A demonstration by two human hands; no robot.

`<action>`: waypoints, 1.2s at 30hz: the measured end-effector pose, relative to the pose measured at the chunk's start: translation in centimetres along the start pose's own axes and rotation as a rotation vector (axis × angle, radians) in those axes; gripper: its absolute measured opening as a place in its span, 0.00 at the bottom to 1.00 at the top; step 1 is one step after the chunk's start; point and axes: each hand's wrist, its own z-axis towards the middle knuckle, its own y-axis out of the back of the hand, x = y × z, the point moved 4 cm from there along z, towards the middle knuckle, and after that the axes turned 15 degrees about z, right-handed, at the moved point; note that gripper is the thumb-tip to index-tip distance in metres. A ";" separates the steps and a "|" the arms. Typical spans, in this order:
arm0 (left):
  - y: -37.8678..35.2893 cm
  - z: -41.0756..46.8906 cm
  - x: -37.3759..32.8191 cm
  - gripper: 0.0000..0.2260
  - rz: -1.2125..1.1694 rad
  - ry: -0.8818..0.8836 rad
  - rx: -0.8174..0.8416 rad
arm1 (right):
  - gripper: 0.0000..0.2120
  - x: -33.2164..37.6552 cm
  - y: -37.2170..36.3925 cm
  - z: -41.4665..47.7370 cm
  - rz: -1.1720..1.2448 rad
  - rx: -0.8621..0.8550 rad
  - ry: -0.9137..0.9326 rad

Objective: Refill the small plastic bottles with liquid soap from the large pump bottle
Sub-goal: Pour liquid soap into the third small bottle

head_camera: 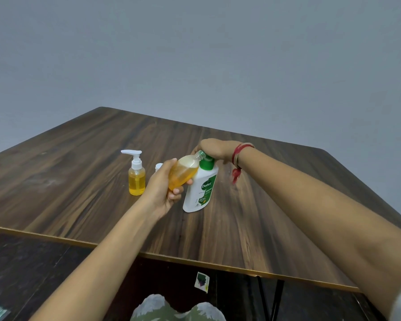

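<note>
Now | small bottle [183,173] in left hand [163,189] | right hand [214,148] clasps pump bottle [200,193]

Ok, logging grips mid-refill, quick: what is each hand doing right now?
Left hand: closed, holding the small bottle, tilted.
Right hand: closed over the pump head of the large pump bottle.

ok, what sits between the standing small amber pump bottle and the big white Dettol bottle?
Head view: the left hand grips a tilted clear small bottle of amber soap. Behind the hand is a small white piece, mostly hidden.
</note>
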 end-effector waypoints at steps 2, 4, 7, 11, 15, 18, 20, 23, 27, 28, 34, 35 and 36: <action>0.1 -0.1 0.2 0.13 0.003 0.011 0.000 | 0.22 -0.3 -0.1 0.3 0.015 -0.021 -0.023; 0.0 -0.1 0.1 0.14 -0.001 0.006 0.012 | 0.22 -0.2 0.1 0.7 0.038 -0.031 -0.026; 0.1 -0.1 -0.1 0.14 0.008 0.004 0.004 | 0.21 -0.2 0.0 1.1 0.022 -0.026 -0.008; 0.0 -0.2 -0.1 0.14 0.010 0.009 0.007 | 0.23 -0.2 -0.1 1.0 0.062 -0.015 -0.030; 0.0 -0.2 -0.3 0.13 0.012 -0.003 -0.005 | 0.23 0.0 -0.2 0.8 0.068 -0.013 -0.044; 0.1 -0.2 0.0 0.14 0.010 0.006 0.008 | 0.23 -0.2 -0.1 0.6 0.048 -0.017 -0.055; -0.1 -0.1 0.0 0.14 0.004 -0.003 0.029 | 0.23 0.0 0.2 0.5 0.048 -0.009 -0.040; -0.1 0.0 0.0 0.14 -0.005 -0.013 0.028 | 0.23 0.1 0.0 0.4 0.038 -0.016 -0.038; -0.1 0.2 0.4 0.15 -0.008 -0.005 0.026 | 0.23 -0.1 0.1 0.1 0.003 -0.025 -0.041; -0.1 0.2 0.4 0.15 -0.014 -0.005 0.027 | 0.24 0.1 0.2 0.0 -0.004 -0.014 -0.035; -0.3 0.5 0.7 0.14 -0.044 0.009 0.014 | 0.24 -0.3 0.1 0.2 -0.007 -0.017 -0.038; -0.3 0.4 0.8 0.14 -0.048 0.014 0.012 | 0.23 -0.4 0.0 0.0 -0.004 -0.020 -0.039; -0.4 0.4 0.9 0.14 -0.052 0.018 0.012 | 0.23 -0.3 0.0 -0.1 -0.003 -0.019 -0.039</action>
